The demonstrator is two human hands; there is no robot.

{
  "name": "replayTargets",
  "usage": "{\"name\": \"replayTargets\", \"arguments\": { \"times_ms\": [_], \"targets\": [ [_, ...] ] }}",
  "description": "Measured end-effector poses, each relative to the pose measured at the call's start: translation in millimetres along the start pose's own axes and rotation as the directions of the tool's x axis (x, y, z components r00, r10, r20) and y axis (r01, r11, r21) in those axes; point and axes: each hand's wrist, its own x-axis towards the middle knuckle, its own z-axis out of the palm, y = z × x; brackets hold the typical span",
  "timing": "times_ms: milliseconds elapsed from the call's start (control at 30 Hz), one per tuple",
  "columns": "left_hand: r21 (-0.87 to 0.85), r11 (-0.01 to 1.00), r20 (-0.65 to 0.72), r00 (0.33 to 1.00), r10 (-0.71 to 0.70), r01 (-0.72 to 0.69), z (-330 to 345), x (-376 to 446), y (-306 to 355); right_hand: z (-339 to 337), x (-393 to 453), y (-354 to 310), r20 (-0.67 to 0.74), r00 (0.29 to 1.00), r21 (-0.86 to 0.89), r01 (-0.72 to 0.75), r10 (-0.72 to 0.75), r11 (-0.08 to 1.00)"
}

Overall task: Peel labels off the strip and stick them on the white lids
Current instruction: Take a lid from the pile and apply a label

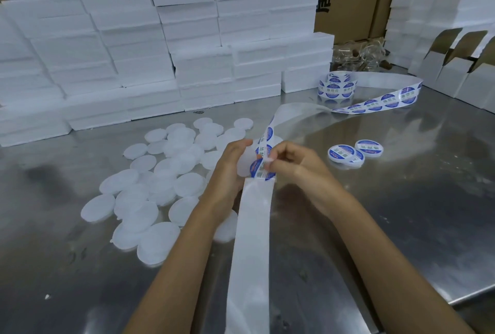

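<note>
label strip (251, 226) of round blue-and-white labels, print unreadable; left hand (230, 170) grips a white lid (245, 165), right hand (297, 162) fingers pinch a label (261, 169).

Bright overhead glare (soft blur), bowed edges

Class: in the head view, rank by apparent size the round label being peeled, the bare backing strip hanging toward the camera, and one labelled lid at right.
1. bare backing strip, though nearness enlarges it.
2 and 3. round label and labelled lid look alike; unranked.
</note>
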Motion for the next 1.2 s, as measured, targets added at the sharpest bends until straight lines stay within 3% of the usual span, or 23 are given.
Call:
{"name": "replayTargets", "arguments": {
  "times_ms": [100,233,567,900,1033,1200],
  "targets": [
    [-0.159,0.987,0.004,0.999,-0.033,0.034,0,0,1,0,-1,-8,-0.055,0.998,0.179,0.001,0.009,0.984],
    [-0.36,0.927,0.103,0.992,-0.069,0.102,3,-3,5,11,-2,-7,-0.098,0.995,0.184,0.043,-0.026,0.982],
    [-0.298,0.951,0.099,0.994,-0.055,0.082,13,-10,8,17,2,-2,-0.18,0.978,0.016,0.108,-0.103,0.994],
    [-0.231,0.973,0.071,0.997,-0.012,0.028,25,-16,10,19,3,5,-0.238,0.943,-0.276,0.164,-0.232,0.947],
    [-0.358,0.93,0.062,0.996,-0.059,0.077,19,-16,14,12,6,12,-0.286,0.935,-0.39,0.088,-0.212,0.916],
    [-0.496,0.861,0.119,0.991,-0.058,0.11,17,-16,10,18,-2,14,-0.234,0.903,-0.672,0.119,-0.361,0.731]
  ]
}}
